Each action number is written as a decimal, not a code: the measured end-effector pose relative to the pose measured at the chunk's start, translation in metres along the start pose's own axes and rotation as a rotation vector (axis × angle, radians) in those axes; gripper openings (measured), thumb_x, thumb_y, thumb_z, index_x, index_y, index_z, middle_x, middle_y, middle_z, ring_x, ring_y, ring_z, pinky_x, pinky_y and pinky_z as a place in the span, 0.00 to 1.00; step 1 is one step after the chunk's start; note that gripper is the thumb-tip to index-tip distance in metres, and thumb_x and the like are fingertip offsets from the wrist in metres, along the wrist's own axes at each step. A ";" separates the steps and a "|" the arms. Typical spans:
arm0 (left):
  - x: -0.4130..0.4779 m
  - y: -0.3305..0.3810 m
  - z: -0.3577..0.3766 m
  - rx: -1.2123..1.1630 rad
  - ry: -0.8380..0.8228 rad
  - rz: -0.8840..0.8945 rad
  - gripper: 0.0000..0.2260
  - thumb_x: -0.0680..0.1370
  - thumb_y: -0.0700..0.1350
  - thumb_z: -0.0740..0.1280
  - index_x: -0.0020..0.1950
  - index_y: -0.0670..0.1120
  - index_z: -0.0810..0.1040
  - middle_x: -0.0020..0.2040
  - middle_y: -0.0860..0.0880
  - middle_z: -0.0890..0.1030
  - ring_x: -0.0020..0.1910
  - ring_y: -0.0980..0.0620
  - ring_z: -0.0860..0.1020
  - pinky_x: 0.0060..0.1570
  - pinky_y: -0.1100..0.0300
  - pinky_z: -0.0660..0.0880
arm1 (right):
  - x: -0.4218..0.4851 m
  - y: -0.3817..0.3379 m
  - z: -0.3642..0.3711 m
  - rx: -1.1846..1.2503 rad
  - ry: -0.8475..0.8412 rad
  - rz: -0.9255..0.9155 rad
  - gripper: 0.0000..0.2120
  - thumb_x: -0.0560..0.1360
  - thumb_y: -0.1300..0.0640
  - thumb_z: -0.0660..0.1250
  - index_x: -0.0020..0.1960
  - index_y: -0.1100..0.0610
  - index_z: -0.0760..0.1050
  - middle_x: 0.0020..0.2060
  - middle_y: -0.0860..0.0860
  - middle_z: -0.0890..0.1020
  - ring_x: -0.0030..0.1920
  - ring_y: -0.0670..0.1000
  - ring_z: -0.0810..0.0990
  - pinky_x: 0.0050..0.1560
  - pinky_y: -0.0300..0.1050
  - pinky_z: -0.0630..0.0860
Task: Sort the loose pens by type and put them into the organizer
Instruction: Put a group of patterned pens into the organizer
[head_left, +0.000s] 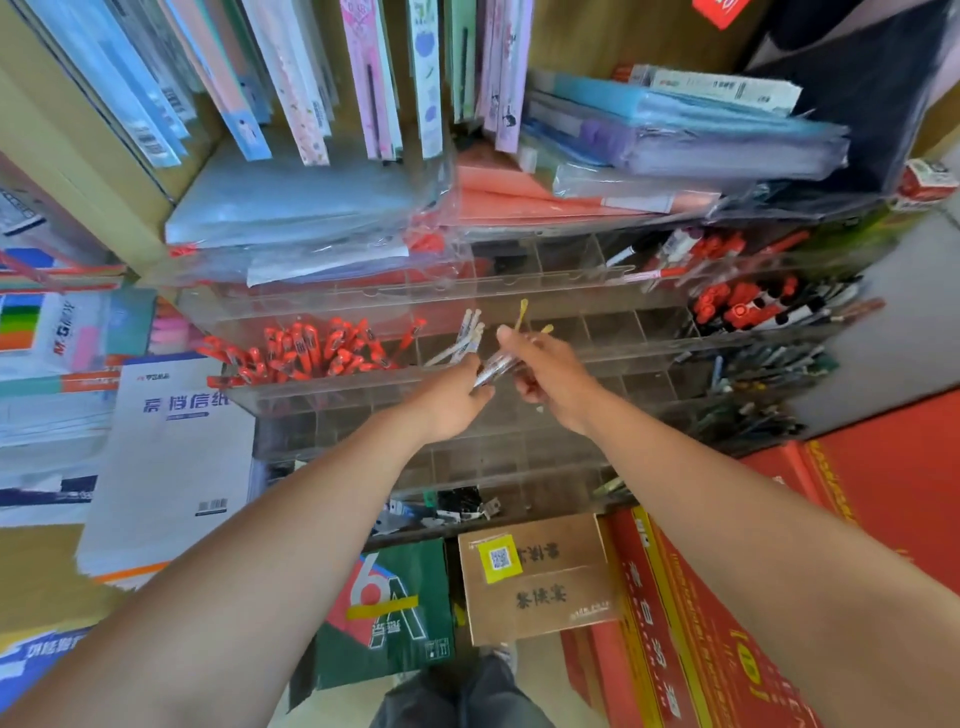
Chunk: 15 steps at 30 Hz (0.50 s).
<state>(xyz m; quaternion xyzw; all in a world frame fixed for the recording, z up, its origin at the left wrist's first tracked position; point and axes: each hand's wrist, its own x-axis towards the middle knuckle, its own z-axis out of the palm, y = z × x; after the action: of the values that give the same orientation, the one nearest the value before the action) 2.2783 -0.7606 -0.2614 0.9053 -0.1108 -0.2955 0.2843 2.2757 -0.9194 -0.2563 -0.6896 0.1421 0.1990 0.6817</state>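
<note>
Two hands in frame: left hand (451, 401), right hand (546, 385). One acrylic organizer (519, 292), at least four tiers showing. One heap of red pens (311, 354), dozens, too crowded to count. White pens (466, 336) upright in one compartment: about four. Yellow-tipped pens (521, 313): two. Clear pens (496, 367) in one held bundle: several, number unreadable. One brown cardboard box (540, 587) bearing one yellow QR sticker (500, 559). One green bag (396, 616). One letter-paper pad (171, 457).
</note>
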 end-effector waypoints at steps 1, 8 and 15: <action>0.002 0.004 0.002 0.036 -0.021 0.009 0.17 0.82 0.51 0.57 0.68 0.45 0.63 0.47 0.45 0.77 0.42 0.48 0.76 0.43 0.52 0.73 | -0.002 0.001 0.001 0.018 -0.009 -0.002 0.09 0.76 0.50 0.68 0.44 0.55 0.74 0.29 0.48 0.74 0.26 0.45 0.68 0.25 0.36 0.64; 0.008 0.022 0.001 0.212 0.046 0.070 0.21 0.79 0.50 0.64 0.68 0.44 0.67 0.60 0.45 0.71 0.56 0.46 0.73 0.55 0.53 0.72 | -0.011 -0.006 -0.024 0.097 0.151 -0.050 0.05 0.78 0.62 0.65 0.43 0.57 0.75 0.34 0.52 0.78 0.30 0.45 0.75 0.30 0.35 0.73; 0.012 0.033 -0.006 0.478 0.216 0.216 0.22 0.78 0.49 0.64 0.72 0.49 0.67 0.71 0.45 0.64 0.73 0.44 0.56 0.71 0.47 0.56 | -0.001 -0.038 -0.079 0.028 0.605 -0.187 0.05 0.77 0.59 0.66 0.43 0.56 0.74 0.31 0.50 0.76 0.28 0.44 0.74 0.30 0.37 0.73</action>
<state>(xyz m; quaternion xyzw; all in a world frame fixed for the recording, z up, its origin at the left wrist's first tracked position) 2.2902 -0.7896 -0.2440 0.9559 -0.2422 -0.1309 0.1025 2.2987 -0.9970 -0.2230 -0.7183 0.2771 -0.0806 0.6330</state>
